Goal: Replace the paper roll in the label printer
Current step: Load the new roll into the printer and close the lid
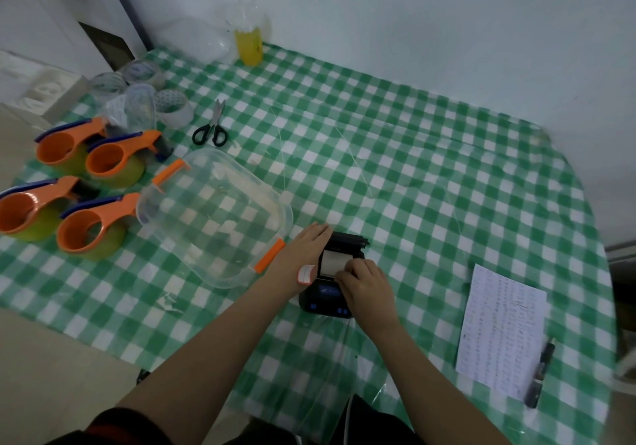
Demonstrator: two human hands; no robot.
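A small black label printer [327, 301] with blue buttons sits on the checked tablecloth, its lid [347, 239] flipped open toward the far side. A white paper roll [329, 261] lies in the open bay. My left hand [307, 242] rests flat against the printer's left side. One red-edged white label [305, 274] is stuck at my left wrist. My right hand [366, 288] is over the printer's front, fingertips pinching at the near edge of the paper; the grip itself is hidden.
A clear plastic box [215, 217] with orange clips stands just left of the printer. Several orange tape dispensers [89, 227] and tape rolls [173, 107] fill the far left, with scissors [211, 128] behind. A printed sheet [502, 327] and pen [540, 374] lie right.
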